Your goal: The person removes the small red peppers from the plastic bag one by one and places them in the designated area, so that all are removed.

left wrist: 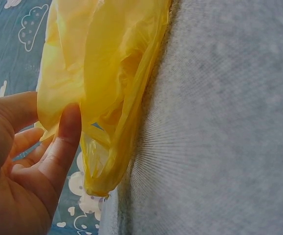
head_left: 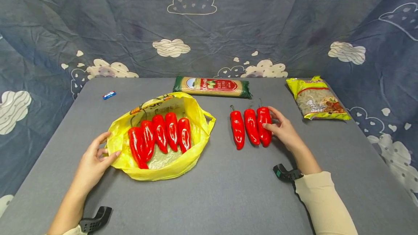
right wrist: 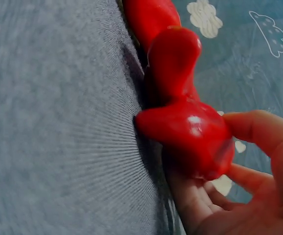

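Left hand (head_left: 93,159) pinches yellow bag (head_left: 177,169); right hand (head_left: 285,130) grips rightmost red pepper (head_left: 264,134) (likely light, firm, slick), best held around mid-body.

1 red pepper (right wrist: 150,17) runs off the right wrist view's top; left sleeve (head_left: 76,231) cropped.

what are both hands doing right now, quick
Left hand: closed, pinching the bag's edge.
Right hand: closed, holding the rightmost pepper of the three on the table.
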Demonstrator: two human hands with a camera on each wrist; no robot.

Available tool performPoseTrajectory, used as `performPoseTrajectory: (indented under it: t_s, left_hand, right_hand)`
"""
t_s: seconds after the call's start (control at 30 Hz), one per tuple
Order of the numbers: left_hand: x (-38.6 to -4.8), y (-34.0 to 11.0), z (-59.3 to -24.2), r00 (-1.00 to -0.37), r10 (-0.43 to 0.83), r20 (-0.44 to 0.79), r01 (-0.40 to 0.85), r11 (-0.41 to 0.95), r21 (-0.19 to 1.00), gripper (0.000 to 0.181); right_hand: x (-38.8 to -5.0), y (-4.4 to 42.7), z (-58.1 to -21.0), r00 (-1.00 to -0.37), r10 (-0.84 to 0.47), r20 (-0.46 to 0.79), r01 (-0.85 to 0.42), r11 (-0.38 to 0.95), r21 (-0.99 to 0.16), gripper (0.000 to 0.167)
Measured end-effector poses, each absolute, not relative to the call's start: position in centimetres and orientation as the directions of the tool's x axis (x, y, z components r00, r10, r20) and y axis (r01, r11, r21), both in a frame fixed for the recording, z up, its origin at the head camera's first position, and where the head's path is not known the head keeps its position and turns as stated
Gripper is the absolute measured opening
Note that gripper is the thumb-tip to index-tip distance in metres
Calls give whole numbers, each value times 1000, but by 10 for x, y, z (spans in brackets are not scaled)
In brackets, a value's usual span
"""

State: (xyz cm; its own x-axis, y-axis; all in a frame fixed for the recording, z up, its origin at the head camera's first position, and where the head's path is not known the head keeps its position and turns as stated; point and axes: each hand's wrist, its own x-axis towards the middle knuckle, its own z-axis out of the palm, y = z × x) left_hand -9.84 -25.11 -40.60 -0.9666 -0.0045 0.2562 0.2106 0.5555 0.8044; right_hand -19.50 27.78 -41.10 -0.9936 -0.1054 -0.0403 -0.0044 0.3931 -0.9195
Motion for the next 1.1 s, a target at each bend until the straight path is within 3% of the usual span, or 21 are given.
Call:
performPoseTrajectory:
  t_s: [0.33,0.53,0.77,0.93,1.1]
  left_hand:
    - [-98,-251,-406,-968,5,251,209,570,795,62]
    - [-98,-251,-404,-969,9,248,210,569,795,63]
    - [-97,-251,-406,-968,8,249,208,578,789,62]
    - [-97,-251,-406,-968,4,250,207,575,792,62]
    - [-98,-251,-404,-970,5,245,205,562,801,63]
  right_hand:
    - [-196,275,-415,-983,-162,-89,5,459,-888,63]
    - [-197,272,-417,-982,-187,-28,-83,559,-825,61]
    - [-197,272,-417,-990,-137,20,-91,539,-837,55]
    - [-194,265,-405,-988,-97,118,-150,476,-867,52]
    - [-175,232,-366,-956,-114,272,-294,410,-863,49]
